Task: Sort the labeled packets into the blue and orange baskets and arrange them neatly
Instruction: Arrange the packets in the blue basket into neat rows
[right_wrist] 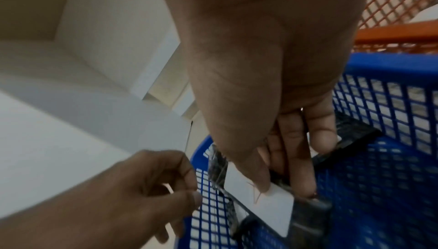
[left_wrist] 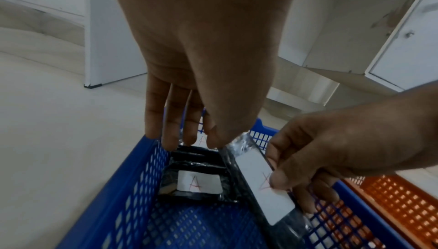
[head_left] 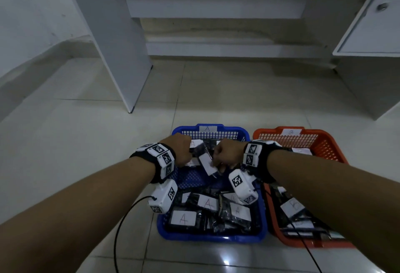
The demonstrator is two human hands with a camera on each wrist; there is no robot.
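1. Head view: the blue basket (head_left: 213, 237), with an "A" tag on its far rim, stands on the tiled floor just beside the orange basket (head_left: 324, 140), which has its own tag; both hands are over the far half of the blue one; the right hand (head_left: 227, 153) holds a tilted packet (head_left: 207, 164), while the left hand (head_left: 183, 150) is beside it; several packets marked "A" (head_left: 184, 217) lie flat at the near end, so I judge the sorting is well advanced and the arranging is in hand.

2. Left wrist view: the left hand (left_wrist: 203, 65) has its fingers (left_wrist: 154, 118) hanging straight down, holding nothing, tips near a stack of "A" packets (left_wrist: 196, 182) against the basket wall, probably to steady the row; the right hand (left_wrist: 331, 150) pinches the labeled packet (left_wrist: 265, 187), thumb on its white label.

3. Right wrist view: the right hand (right_wrist: 272, 84) has thumb on top and fingers (right_wrist: 320, 137) under the packet (right_wrist: 260, 204), held edge-down so it can slide in beside the others; the left hand (right_wrist: 132, 187) looks loosely curled here, blurred.
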